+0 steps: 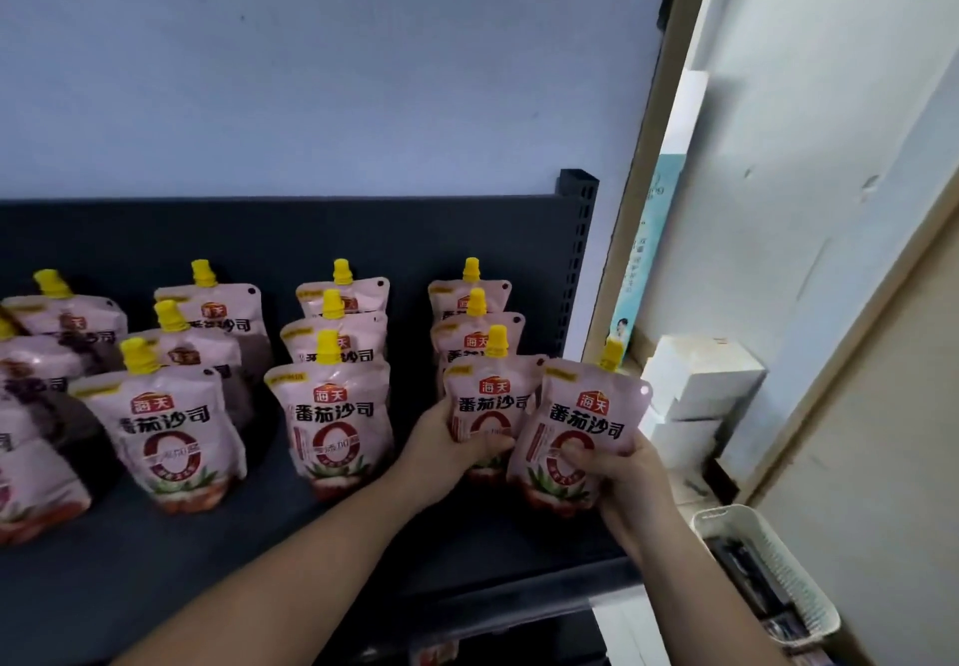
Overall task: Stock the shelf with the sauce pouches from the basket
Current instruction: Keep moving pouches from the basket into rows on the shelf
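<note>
Pink sauce pouches with yellow caps stand in several rows on the dark shelf [363, 551]. My left hand [446, 450] grips the front pouch [488, 406] of the rightmost row, thumb across its lower front. My right hand [617, 473] holds another pouch [581, 421] by its lower part, tilted a little to the right, at the shelf's right end beside that row. The two held pouches touch side by side. A white slatted basket [809, 608] sits low at the right; its contents look dark and unclear.
A black perforated upright [578, 250] ends the shelf at the right. Beyond it are a wooden frame [648, 146], white boxes [700, 385] and a white wall. Neighbouring pouch rows [332, 421] stand to the left, with bare shelf in front of them.
</note>
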`<state>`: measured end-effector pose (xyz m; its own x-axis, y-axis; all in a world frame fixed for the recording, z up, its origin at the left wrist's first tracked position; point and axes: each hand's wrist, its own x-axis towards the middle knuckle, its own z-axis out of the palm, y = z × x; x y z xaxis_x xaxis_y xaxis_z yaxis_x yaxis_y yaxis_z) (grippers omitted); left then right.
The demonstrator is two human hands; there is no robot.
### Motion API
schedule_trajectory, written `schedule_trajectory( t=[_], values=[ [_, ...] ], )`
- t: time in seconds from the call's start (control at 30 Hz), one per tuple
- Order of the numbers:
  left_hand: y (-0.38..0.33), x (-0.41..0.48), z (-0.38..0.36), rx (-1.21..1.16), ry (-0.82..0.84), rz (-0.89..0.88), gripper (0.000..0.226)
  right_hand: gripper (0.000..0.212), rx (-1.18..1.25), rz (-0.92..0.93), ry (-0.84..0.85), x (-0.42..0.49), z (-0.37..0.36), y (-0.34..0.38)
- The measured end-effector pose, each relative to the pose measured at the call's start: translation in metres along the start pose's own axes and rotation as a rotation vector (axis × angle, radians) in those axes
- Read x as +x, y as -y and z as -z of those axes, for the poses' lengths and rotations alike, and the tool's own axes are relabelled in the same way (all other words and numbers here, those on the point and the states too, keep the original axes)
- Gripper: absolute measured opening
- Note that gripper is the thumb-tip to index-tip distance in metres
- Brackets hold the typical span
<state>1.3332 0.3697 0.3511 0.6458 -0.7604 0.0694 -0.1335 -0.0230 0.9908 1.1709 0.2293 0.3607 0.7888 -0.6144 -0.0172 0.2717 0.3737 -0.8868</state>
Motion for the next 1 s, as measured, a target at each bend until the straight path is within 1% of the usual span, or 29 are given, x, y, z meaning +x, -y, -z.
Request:
schedule_trajectory(
  t=[0.07, 0.13, 0.23, 0.37, 0.4, 0.53, 0.57, 0.63, 0.7, 0.77, 0.83, 0.9, 0.93, 0.97, 1.0],
  values=[
    [0.005, -0.004, 0.001, 0.039, 0.021, -0.007, 0.052, 0.042, 0.008, 0.001, 0.01, 0.002, 0.006, -0.001],
    [0.007, -0.008, 0.002, 0.071, 0.008, -0.014, 0.062, 0.042, 0.01, 0.0, 0.017, 0.003, 0.009, -0.002],
    [0.005, -0.01, 0.003, 0.115, -0.048, -0.025, 0.063, 0.044, -0.019, 0.008, 0.041, 0.003, 0.009, -0.003],
    [-0.001, -0.013, 0.002, 0.133, -0.049, -0.011, 0.066, 0.059, -0.076, -0.003, 0.103, 0.0, 0.002, -0.001],
    [-0.003, -0.014, 0.002, 0.155, -0.044, -0.008, 0.069, 0.06, -0.076, -0.012, 0.106, 0.0, 0.002, 0.0],
    [-0.005, -0.026, 0.003, 0.285, -0.05, 0.066, 0.09, 0.046, 0.004, -0.051, 0.068, -0.003, 0.007, 0.004],
    [-0.007, -0.031, 0.004, 0.33, -0.059, 0.094, 0.095, 0.045, 0.027, -0.062, 0.047, -0.003, 0.009, 0.007],
    [-0.009, -0.045, 0.008, 0.411, -0.064, 0.126, 0.104, 0.051, 0.057, -0.066, 0.01, -0.004, 0.012, 0.013],
    [-0.012, -0.059, 0.011, 0.452, -0.081, 0.161, 0.108, 0.053, 0.084, -0.047, 0.004, -0.006, 0.012, 0.021],
    [-0.017, -0.075, 0.014, 0.445, -0.097, 0.197, 0.105, 0.049, 0.095, -0.033, 0.042, -0.008, 0.01, 0.031],
    [-0.021, -0.091, 0.015, 0.449, -0.067, 0.214, 0.098, 0.048, 0.086, -0.03, 0.11, -0.013, 0.001, 0.043],
    [-0.031, -0.103, 0.014, 0.466, -0.01, 0.171, 0.082, 0.051, 0.048, -0.03, 0.198, -0.017, -0.014, 0.056],
    [-0.041, -0.105, 0.012, 0.418, 0.008, 0.14, 0.069, 0.051, 0.026, -0.027, 0.245, -0.019, -0.024, 0.063],
    [-0.053, -0.106, 0.012, 0.303, 0.02, 0.122, 0.058, 0.051, 0.003, -0.029, 0.285, -0.021, -0.035, 0.069],
    [-0.066, -0.105, 0.011, 0.155, 0.029, 0.112, 0.054, 0.05, -0.021, -0.038, 0.31, -0.023, -0.046, 0.073]
  ],
)
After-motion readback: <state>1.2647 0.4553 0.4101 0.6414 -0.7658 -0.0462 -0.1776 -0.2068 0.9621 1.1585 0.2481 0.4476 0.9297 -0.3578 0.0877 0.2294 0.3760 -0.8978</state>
